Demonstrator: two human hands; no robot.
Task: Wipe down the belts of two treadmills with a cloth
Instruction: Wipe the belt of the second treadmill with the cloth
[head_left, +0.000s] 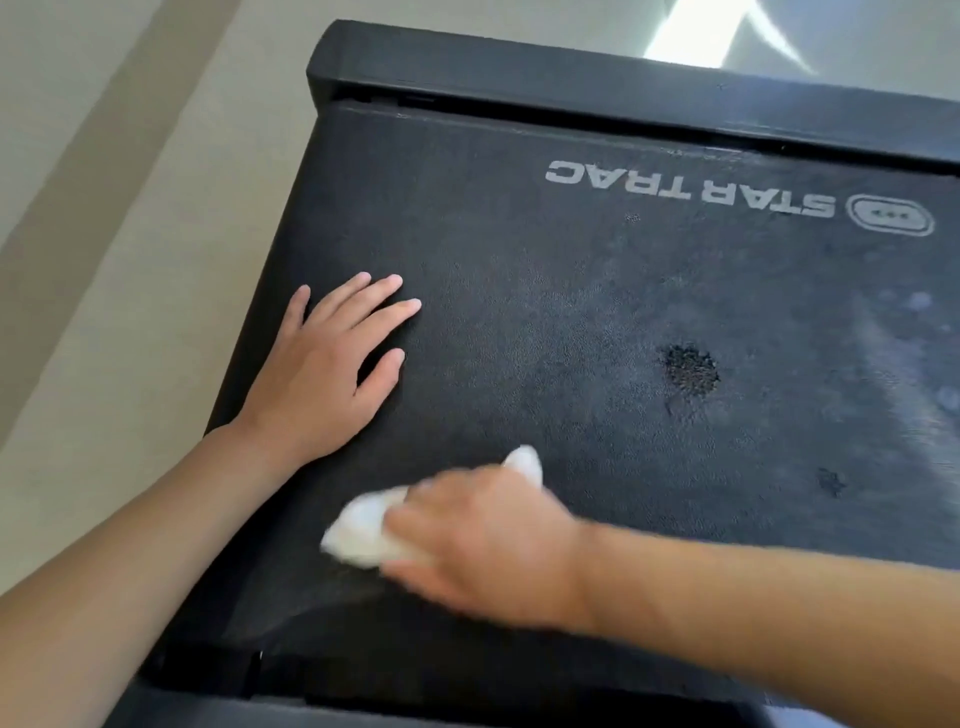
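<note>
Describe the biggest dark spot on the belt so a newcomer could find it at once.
Start at the black treadmill belt and its upside-down white STAR TRAC lettering. Below the lettering's right half sits the dark spot, a rough, speckled blotch. It is larger and blacker than the faint mark lower right.

The right hand (483, 545) is smeared by motion blur, its fingers not separable. It covers most of the white cloth (363, 530), which shows only at its fingertips. Right of both hands the belt (571, 322) runs past the frame edge; both forearms are cropped below.
</note>
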